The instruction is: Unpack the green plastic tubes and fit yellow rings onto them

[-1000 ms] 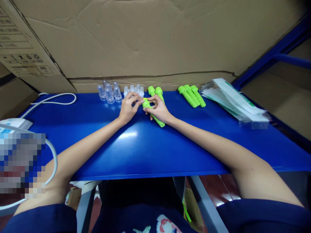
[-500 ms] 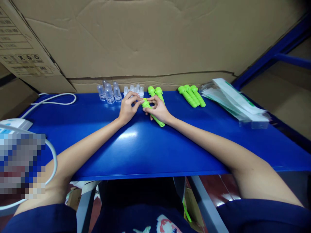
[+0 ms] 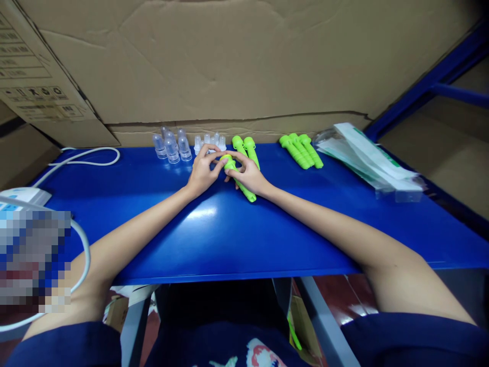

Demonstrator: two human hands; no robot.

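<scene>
Left hand (image 3: 202, 173) and right hand (image 3: 250, 177) fingers (image 3: 234, 174) hold a green tube (image 3: 246, 192), edged left, above a blue surface (image 3: 263, 239) backed by cardboard (image 3: 237, 66).

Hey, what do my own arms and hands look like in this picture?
Your left hand and right hand are ungloved, with slim fingers. Both forearms are uncovered, below dark navy short sleeves. Pixelation hides part of the left arm.

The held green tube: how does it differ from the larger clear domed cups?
The green tube is opaque; the larger clear domed cups are see-through. The tube is long and slim; the cups are stubby. The right hand holds the tube aslant; the cups stand upright on the blue table.
</scene>
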